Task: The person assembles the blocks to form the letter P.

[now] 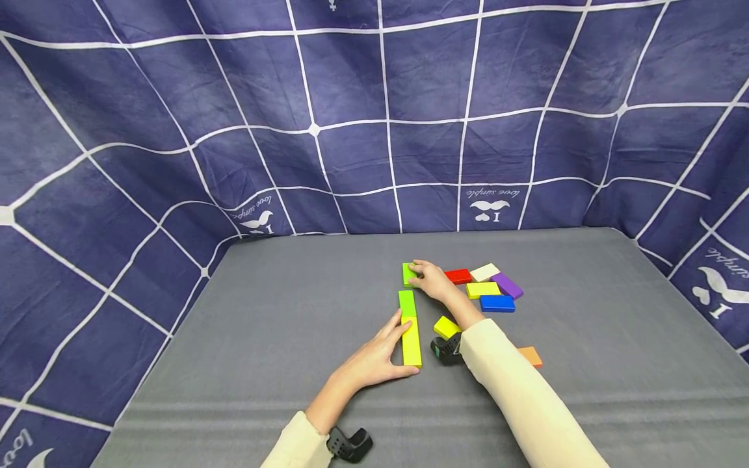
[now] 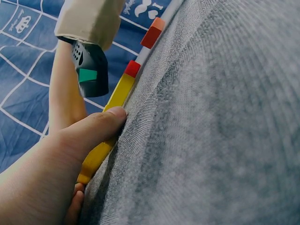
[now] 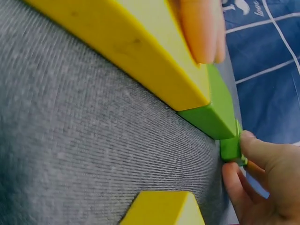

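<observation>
My left hand [image 1: 374, 359] lies along the left side of a long yellow block piece [image 1: 412, 348], its thumb round the near end and its fingertips at the upper part. A bright green block [image 1: 406, 303] stands end to end with the yellow at its far end. Farther off, my right hand [image 1: 432, 281] pinches another green block [image 1: 406, 275] between thumb and fingers. In the head view a small gap shows between the two green blocks. The right wrist view shows the pinched green block [image 3: 229, 149] close to the end of the row, partly covered by fingers.
Right of the row lie a red block [image 1: 458, 277], a white block [image 1: 485, 272], a purple block [image 1: 506, 285], a yellow block [image 1: 483, 290] and a blue block [image 1: 497, 303]. Nearer, another yellow block [image 1: 446, 327] and an orange block [image 1: 530, 356] flank the right forearm. Blue checked cloth [image 1: 433, 156] hangs behind.
</observation>
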A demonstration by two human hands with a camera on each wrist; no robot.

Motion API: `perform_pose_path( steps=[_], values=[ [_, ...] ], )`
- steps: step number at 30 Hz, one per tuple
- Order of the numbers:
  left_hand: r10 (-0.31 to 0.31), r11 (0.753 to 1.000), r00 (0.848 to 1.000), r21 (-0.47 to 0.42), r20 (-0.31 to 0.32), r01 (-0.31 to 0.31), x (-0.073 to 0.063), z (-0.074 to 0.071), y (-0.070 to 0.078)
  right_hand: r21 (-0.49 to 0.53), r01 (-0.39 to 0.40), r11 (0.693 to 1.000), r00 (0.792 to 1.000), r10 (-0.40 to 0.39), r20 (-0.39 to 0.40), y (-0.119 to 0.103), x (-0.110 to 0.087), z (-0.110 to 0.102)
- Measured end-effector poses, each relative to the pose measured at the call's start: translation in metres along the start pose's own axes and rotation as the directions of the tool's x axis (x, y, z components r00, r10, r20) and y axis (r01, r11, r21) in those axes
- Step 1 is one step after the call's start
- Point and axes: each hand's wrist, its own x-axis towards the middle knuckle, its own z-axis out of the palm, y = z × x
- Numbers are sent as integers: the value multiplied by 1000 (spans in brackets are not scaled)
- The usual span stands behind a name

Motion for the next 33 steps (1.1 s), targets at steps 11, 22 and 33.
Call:
perform_pose_path(
  steps=[11,22,33],
  values=[
    [-2,1000,1000,-4,4,2,0,2,-1,2,18,1000,999,-18,33,0,-2,6],
    [-28,999,999,-24,30,29,3,1,-2,9,53,999,999,-53,-4,3,-6,9],
    [-40,999,998,-20,39,41,2,1,-2,17,72,997,997,-72,-29,-8,-37,12]
  ],
)
